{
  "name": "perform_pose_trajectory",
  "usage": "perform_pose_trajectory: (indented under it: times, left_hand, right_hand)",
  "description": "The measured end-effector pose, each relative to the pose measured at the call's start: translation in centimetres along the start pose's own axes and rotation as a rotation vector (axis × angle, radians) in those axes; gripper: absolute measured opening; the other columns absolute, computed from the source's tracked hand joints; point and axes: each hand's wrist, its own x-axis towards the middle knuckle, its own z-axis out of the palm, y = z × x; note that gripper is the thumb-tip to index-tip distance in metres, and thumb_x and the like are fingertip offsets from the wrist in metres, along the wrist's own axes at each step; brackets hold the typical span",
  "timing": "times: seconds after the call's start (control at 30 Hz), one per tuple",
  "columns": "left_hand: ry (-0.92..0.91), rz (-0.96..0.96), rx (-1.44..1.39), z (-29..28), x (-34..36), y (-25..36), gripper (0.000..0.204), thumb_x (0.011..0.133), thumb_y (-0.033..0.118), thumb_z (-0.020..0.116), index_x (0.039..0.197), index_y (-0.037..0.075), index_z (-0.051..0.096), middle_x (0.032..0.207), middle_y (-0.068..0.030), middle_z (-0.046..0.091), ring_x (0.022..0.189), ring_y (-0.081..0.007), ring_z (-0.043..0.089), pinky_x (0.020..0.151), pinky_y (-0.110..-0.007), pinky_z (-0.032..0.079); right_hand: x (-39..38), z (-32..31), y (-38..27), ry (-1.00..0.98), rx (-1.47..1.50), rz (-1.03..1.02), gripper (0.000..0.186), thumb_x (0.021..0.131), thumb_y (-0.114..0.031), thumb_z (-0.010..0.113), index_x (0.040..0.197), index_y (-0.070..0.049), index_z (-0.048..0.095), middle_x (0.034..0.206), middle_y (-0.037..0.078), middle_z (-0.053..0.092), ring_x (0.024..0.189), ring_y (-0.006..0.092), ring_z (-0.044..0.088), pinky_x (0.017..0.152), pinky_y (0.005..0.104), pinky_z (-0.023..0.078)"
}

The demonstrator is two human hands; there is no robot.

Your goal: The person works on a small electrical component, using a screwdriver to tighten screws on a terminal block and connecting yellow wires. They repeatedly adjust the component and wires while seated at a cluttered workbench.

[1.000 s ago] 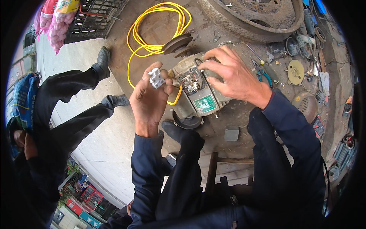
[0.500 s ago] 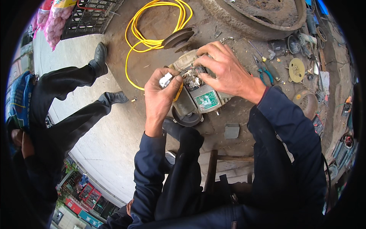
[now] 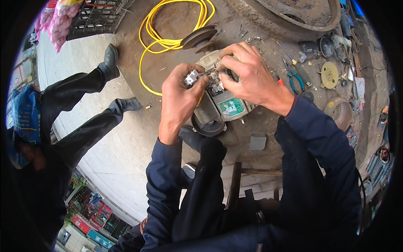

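Observation:
My left hand point(image 3: 178, 98) is closed around a white terminal block point(image 3: 191, 77), held beside the open junction box point(image 3: 216, 86) of a grimy motor point(image 3: 205, 108). My right hand point(image 3: 248, 77) has its fingers bent down into that box among wires and metal parts; what they grip is partly hidden. The box has a green label plate point(image 3: 231, 107). Yellow cable point(image 3: 153, 49) runs from a coil to under my left hand. A dark pulley point(image 3: 196, 41) sits at the motor's far end and a round black part point(image 3: 208, 128) at its near end.
Pliers point(image 3: 296, 82), a screwdriver point(image 3: 287, 54), a yellow disc point(image 3: 329, 75) and scrap lie right. A rusty rim point(image 3: 285, 31) is behind, a grey cover point(image 3: 257, 141) by my knee. Another person's legs point(image 3: 84, 134) extend from the left, below a black crate point(image 3: 94, 23).
My left hand has moved right and up toward the junction box with the white block, turning it. My right hand has shifted slightly left, its fingers bending into the box.

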Motion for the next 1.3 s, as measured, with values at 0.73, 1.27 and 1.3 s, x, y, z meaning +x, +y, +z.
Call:
perform_pose_trajectory:
  times: [0.73,1.27,1.3]
  left_hand:
    - [0.135,0.413,0.278,1.0,2.6,-0.3,0.011,0.087,0.005,0.076,0.095,0.001,0.07,0.088,-0.0099,0.066,0.08,-0.0188,0.063,0.074,-0.031,0.051]
    - [-0.019,0.039,0.057,-0.9,1.8,0.7,0.032,0.095,0.027,0.08,0.105,-0.002,0.074,0.081,-0.0045,0.073,0.072,-0.0072,0.064,0.065,-0.023,0.051]
    - [-0.027,0.056,0.05,-0.9,2.0,0.7,0.032,0.095,0.026,0.08,0.105,-0.003,0.074,0.078,-0.0058,0.074,0.07,-0.0073,0.065,0.063,-0.023,0.051]
  right_hand:
    - [-0.4,-0.2,-0.7,0.032,0.029,-0.158,0.012,0.078,-0.004,0.071,0.081,-0.005,0.059,0.087,0.008,0.056,0.093,0.0278,0.059,0.089,0.0411,0.045]
    - [3.4,1.7,1.8,-0.081,0.089,-0.102,0.01,0.087,-0.011,0.072,0.088,-0.002,0.068,0.086,0.011,0.067,0.088,0.0303,0.066,0.083,0.0427,0.05]
    - [3.3,1.7,2.0,-0.092,0.113,-0.071,0.01,0.087,-0.01,0.072,0.09,-0.002,0.068,0.087,0.011,0.067,0.088,0.0309,0.065,0.081,0.0422,0.051]
